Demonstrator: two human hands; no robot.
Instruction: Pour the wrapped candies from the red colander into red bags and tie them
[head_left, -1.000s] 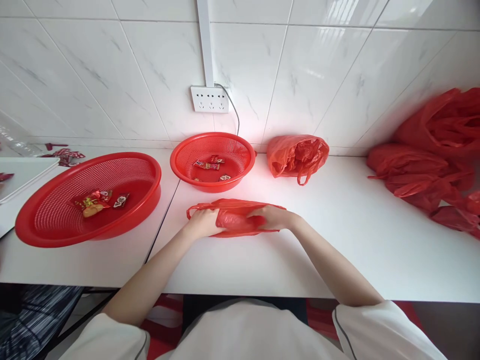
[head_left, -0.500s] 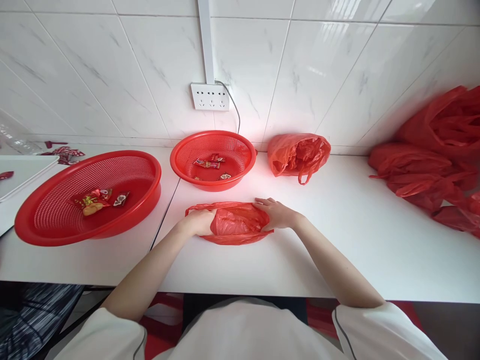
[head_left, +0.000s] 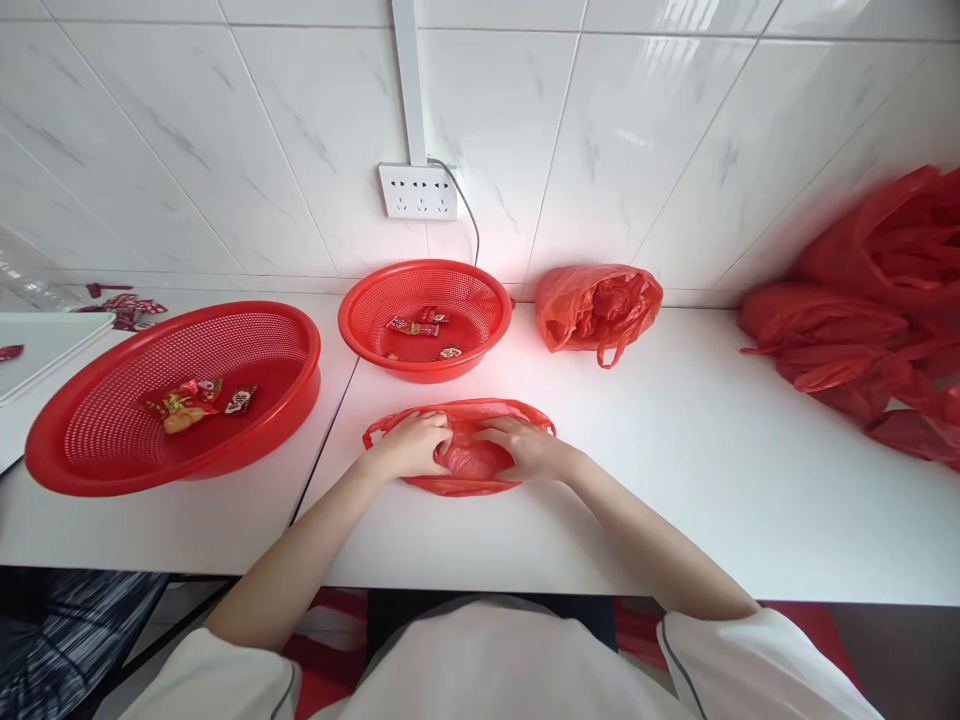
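A red plastic bag (head_left: 474, 462) lies on the white table before me, its mouth spread wide and facing up. My left hand (head_left: 414, 446) reaches into the left side of the mouth, fingers bent and thumb apart, with no object visible in it. From the right, my right hand (head_left: 529, 450) reaches over the rim, fingers stretched inward and thumb apart. Both hands rest against the bag's inside; neither pinches the rim. Just behind the bag stands a small red colander (head_left: 424, 368) holding several wrapped snacks (head_left: 417, 327).
A larger red colander (head_left: 292, 425) with wrapped snacks (head_left: 184, 407) stands left. Behind on the right sits a stuffed red bag (head_left: 598, 312); more red bags (head_left: 847, 340) pile at far right. A white power strip (head_left: 418, 191) hangs on the tiled wall. Someone's patterned clothing (head_left: 90, 640) shows lower left.
My right hand has moved left from the bag's right rim into its mouth. My left hand has shifted slightly right, its fingers now showing. The bag's mouth has spread wider.
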